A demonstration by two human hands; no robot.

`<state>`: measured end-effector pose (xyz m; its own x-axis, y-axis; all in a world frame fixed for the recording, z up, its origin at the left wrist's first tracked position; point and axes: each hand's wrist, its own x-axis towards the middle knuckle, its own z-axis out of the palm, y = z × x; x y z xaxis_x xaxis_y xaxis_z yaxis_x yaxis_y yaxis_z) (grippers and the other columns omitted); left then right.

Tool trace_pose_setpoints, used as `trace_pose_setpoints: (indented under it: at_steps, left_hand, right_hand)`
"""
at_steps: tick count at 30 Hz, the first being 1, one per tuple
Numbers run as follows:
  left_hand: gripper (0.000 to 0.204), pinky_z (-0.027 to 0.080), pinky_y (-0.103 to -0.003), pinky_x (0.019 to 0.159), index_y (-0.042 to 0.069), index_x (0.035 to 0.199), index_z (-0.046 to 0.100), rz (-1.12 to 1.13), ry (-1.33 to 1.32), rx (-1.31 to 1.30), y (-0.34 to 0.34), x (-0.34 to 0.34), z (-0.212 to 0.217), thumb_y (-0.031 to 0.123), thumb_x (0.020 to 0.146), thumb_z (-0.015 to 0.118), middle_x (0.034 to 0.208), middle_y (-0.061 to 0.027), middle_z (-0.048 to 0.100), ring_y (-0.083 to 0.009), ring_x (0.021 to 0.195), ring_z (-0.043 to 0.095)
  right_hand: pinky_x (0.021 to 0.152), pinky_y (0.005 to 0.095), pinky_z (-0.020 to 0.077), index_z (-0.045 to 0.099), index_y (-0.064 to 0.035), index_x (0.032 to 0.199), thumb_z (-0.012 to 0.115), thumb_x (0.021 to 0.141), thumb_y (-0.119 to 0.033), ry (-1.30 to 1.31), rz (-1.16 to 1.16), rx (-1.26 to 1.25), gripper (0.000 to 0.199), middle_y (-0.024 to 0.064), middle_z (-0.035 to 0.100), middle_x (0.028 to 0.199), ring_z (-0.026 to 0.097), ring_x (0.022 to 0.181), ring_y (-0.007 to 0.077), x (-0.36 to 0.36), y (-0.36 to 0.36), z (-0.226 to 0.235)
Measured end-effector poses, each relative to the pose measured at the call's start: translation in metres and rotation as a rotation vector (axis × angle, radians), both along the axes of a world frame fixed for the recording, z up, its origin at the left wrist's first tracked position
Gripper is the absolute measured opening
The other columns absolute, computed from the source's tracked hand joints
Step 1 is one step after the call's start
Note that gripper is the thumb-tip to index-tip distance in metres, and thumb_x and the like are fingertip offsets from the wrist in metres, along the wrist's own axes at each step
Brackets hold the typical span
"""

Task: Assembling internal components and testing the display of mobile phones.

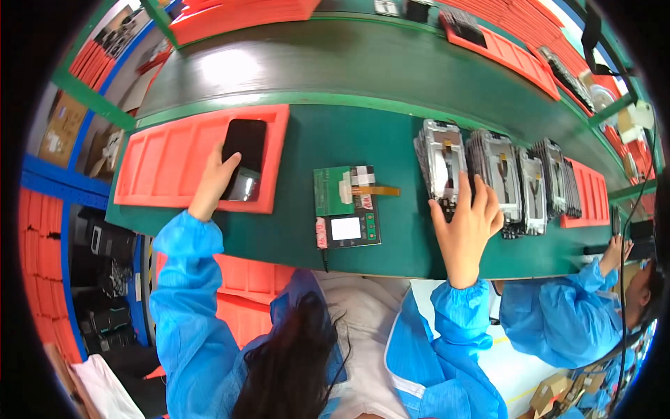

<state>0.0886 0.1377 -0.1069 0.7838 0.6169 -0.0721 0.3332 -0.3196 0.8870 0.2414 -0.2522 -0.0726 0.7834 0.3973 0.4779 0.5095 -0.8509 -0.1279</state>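
Observation:
At the right end of a red foam tray [164, 164], my left hand [215, 183] grips a black phone screen [246, 143] by its left edge. The thumb lies over the glass, and the other fingers are mostly hidden. My right hand [466, 229] reaches over the lower end of a stack of clear-wrapped phone screens [441, 150]. Its fingers are apart, with the thumb at the stack's left edge and the index finger at its right. Between my hands lies a test board [333, 192] with a green circuit board, a small lit display [345, 228] and an orange flex cable [377, 190].
More stacks of wrapped screens [499, 171] stand to the right, before another red tray [586, 192]. A shelf [314, 59] with red trays runs along the back of the green bench [293, 241]. A co-worker in blue [558, 314] is at the far right.

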Motion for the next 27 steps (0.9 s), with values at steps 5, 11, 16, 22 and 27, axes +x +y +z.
trace_pose_setpoints:
  at_steps: [5,11,16,22,27]
  left_hand:
    - [0.052,0.032,-0.045,0.106,0.001,0.14,0.037,-0.085,0.15,0.893,-0.009,0.003,-0.019,0.019,0.094,0.05,0.131,-0.028,0.046,-0.0416,0.124,0.04]
    - [0.053,0.025,-0.049,0.11,0.005,0.143,0.034,-0.195,0.191,0.988,-0.019,-0.001,-0.019,0.023,0.095,0.047,0.145,-0.0282,0.029,-0.0438,0.132,0.029]
    - [0.051,0.023,-0.048,0.111,0.005,0.142,0.035,-0.194,0.191,0.974,-0.017,-0.001,-0.014,0.023,0.095,0.046,0.147,-0.0258,0.027,-0.042,0.135,0.026]
    - [0.048,0.028,-0.047,0.108,0.004,0.138,0.041,-0.213,0.089,1.019,-0.005,0.002,-0.017,0.023,0.094,0.047,0.143,-0.0236,0.035,-0.04,0.13,0.034]
    - [0.041,0.035,-0.046,0.103,0.003,0.13,0.049,-0.145,0.071,0.992,-0.016,0.01,-0.009,0.022,0.093,0.048,0.134,-0.0221,0.047,-0.0379,0.12,0.046]
  right_hand:
    - [0.098,0.0513,0.0262,0.051,-0.0122,0.131,0.073,0.076,-0.032,0.02,-0.025,-0.105,0.062,0.0126,0.049,0.133,0.043,0.121,0.031,0.002,0.001,-0.013]
    - [0.097,0.0488,0.0284,0.057,-0.0091,0.123,0.072,0.078,-0.029,-0.05,0.031,-0.103,0.052,0.0116,0.055,0.127,0.046,0.118,0.0286,0.005,-0.004,-0.013]
    - [0.087,0.0433,0.0423,0.062,-0.0054,0.115,0.068,0.08,-0.011,-0.087,0.219,0.045,0.036,0.0112,0.064,0.11,0.057,0.102,0.0287,0.022,-0.015,0.001]
    - [0.075,0.0393,0.0506,0.064,-0.0001,0.105,0.063,0.074,0.006,-0.208,0.607,0.074,0.031,0.0125,0.067,0.099,0.062,0.088,0.0323,0.044,-0.038,0.058]
    - [0.077,0.0395,0.0501,0.063,0.0028,0.098,0.062,0.068,0.005,-0.096,0.802,0.084,0.03,0.0148,0.067,0.098,0.062,0.089,0.0338,0.023,-0.056,0.082]
